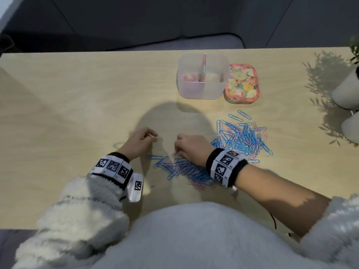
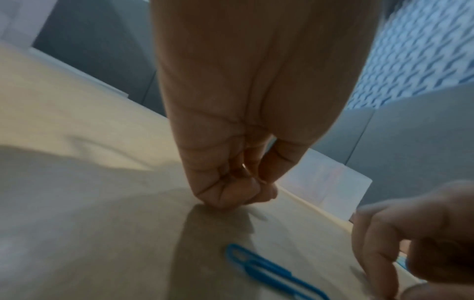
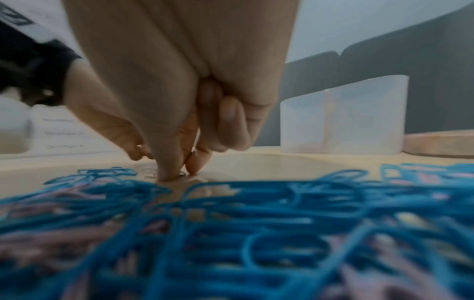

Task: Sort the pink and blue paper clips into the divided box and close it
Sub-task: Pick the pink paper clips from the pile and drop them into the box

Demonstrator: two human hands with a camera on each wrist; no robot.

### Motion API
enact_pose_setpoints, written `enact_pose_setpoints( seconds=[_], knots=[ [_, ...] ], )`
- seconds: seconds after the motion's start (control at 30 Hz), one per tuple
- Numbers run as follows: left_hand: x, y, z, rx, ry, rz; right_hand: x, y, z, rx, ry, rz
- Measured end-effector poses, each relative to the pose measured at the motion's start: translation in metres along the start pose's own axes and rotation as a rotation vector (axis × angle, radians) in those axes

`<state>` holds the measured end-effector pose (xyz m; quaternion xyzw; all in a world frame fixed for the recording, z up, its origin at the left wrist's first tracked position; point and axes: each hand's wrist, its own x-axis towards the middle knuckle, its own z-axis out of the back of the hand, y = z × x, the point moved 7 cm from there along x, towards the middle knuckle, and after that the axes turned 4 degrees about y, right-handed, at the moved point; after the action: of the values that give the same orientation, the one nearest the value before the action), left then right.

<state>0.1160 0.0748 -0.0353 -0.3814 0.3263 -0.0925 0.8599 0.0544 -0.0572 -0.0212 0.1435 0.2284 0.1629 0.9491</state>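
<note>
Pink and blue paper clips lie in two heaps: a near heap [image 1: 184, 169] under my right wrist and a bigger one [image 1: 242, 136] to the right. My right hand [image 1: 175, 152] points its fingers down at the near heap's far edge. There thumb and forefinger [image 3: 166, 174] pinch a pale pink clip against the table. My left hand [image 1: 153, 136] rests curled just to the left, with what look like pink clips at its fingertips [image 2: 231, 196]. The translucent divided box [image 1: 202, 90] stands open at the back, with pink clips [image 1: 189, 78] in its left compartment. Its floral lid [image 1: 241, 83] lies beside it.
Two white pots [image 1: 345, 90] with a plant stand at the table's right edge. One blue clip [image 2: 269, 272] lies apart, near my left hand. A wooden table [image 1: 77, 103] carries everything; a dark seat stands beyond its far edge.
</note>
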Motion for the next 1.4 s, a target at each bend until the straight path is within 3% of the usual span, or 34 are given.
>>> enact_pose_setpoints(
  seconds=[0.1, 0.23, 0.4, 0.47, 0.6, 0.73, 0.83, 0.93, 1.03, 1.13, 1.27, 1.4],
  knots=[
    [-0.012, 0.007, -0.01, -0.07, 0.062, 0.041, -0.003, -0.018, 0.0, 0.0, -0.012, -0.063],
    [-0.021, 0.004, -0.03, 0.273, 0.164, -0.059, -0.01, -0.041, 0.005, 0.059, -0.066, -0.127],
    [-0.017, -0.013, -0.014, 0.415, -0.065, -0.165, -0.019, -0.056, 0.005, 0.192, -0.108, -0.18],
    [-0.018, -0.02, -0.015, 0.429, -0.068, -0.222, -0.022, -0.065, 0.008, 0.337, -0.182, -0.218],
    [-0.022, -0.02, -0.036, 0.492, 0.11, -0.277, -0.03, -0.088, 0.016, 0.724, -0.314, -0.307],
    [-0.022, -0.013, -0.045, 0.518, 0.149, -0.277, -0.038, -0.089, 0.007, 1.113, -0.259, -0.361],
    [-0.021, -0.015, -0.049, 0.527, 0.127, -0.296, -0.037, -0.082, 0.0, 1.256, -0.185, -0.408],
    [-0.022, -0.016, -0.043, 0.445, 0.09, -0.281, -0.033, -0.07, 0.002, 1.156, -0.151, -0.379],
    [-0.021, -0.013, -0.033, 0.244, 0.078, -0.222, -0.023, -0.039, 0.004, 0.708, -0.094, -0.157],
    [-0.02, -0.013, -0.033, 0.107, 0.134, -0.161, -0.017, -0.017, -0.012, 0.421, 0.018, -0.082],
    [-0.02, -0.012, -0.035, -0.139, 0.111, -0.029, -0.012, -0.022, -0.013, 0.34, -0.01, -0.139],
    [-0.021, -0.014, -0.04, -0.033, 0.134, -0.109, -0.016, -0.051, -0.003, 0.395, -0.061, -0.259]
  ],
)
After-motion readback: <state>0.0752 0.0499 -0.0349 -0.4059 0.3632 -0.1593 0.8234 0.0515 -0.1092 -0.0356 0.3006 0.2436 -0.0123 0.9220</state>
